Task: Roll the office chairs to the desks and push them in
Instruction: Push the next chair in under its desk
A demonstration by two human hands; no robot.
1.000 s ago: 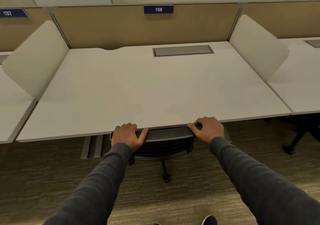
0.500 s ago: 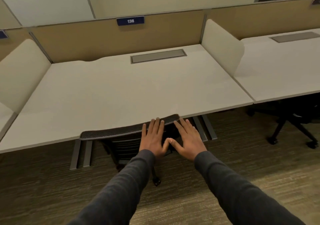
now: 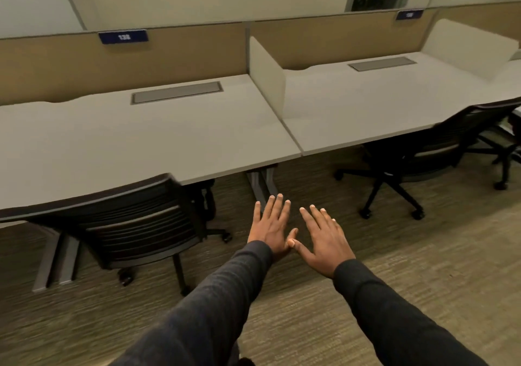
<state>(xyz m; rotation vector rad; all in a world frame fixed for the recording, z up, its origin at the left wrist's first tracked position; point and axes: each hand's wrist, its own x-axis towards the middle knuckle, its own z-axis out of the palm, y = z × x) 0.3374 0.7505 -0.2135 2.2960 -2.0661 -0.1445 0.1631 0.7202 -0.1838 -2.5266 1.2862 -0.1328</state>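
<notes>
Desk 138 (image 3: 141,140) has slid left — both hands, left hand (image 3: 270,226) and right hand (image 3: 324,238), now spread flat, off the chair (image 3: 121,219).

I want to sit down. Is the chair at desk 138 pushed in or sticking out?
Pushed in. The chair has its back against the desk edge, its seat hidden underneath. Both hands are off it.

Right sign (image 3: 409,14) number blurred; far-right chair (image 3: 507,151) cut off.
</notes>
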